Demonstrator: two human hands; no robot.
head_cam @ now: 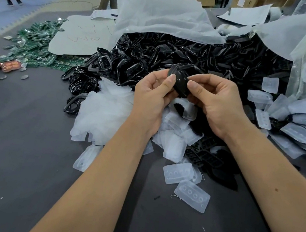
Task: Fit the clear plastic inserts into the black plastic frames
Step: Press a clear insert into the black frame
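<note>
Left hand (154,94) and right hand (212,102) share grip on one glossy black plastic frame (179,82), raised above centre of dark grey desk (16,145). Both thumbs pressed on frame face, fingers curled behind; frame's lower edge hidden by fingers. Clear insert inside it: cannot tell. Loose translucent clear plastic inserts (105,115) heaped near, beneath wrists. Black frame pile (176,54) spills from white sack (162,17) far. Green circuit boards (34,44) far left, blurred.

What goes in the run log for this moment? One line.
left hand: grips black frame | right hand: grips same frame | clear inserts: loose on table
</note>
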